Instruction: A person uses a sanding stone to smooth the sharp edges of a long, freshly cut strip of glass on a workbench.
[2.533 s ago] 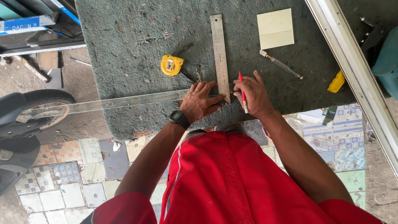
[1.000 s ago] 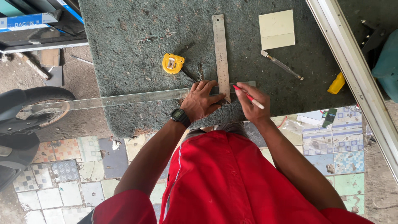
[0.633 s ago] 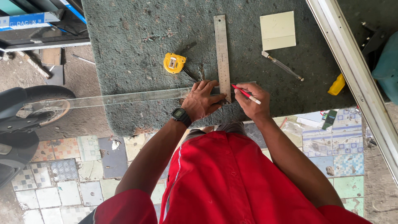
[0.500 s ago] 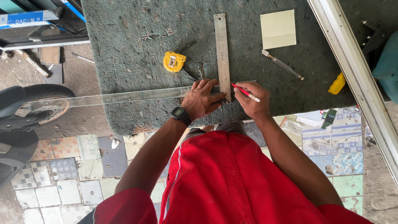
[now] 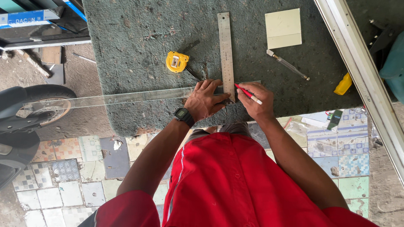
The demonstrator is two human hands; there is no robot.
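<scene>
From the head camera we see our left hand [image 5: 206, 101] spread flat, pressing the steel square [image 5: 226, 54] onto the glass strip [image 5: 126, 97] lying across the bench [image 5: 134, 33]. Our right hand [image 5: 256, 101] pinches a red pen [image 5: 248, 93], its tip at the square's edge. A yellow tape [image 5: 176, 61] lies near.

A yellow tape measure [image 5: 176, 61], a pale square card [image 5: 283, 28] and a scooter wheel [image 5: 44, 105] lie around.

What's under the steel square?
The steel square lies on green carpet, crossing the clear glass strip. The left hand covers its lower end; the right hand holds a red pen.
</scene>
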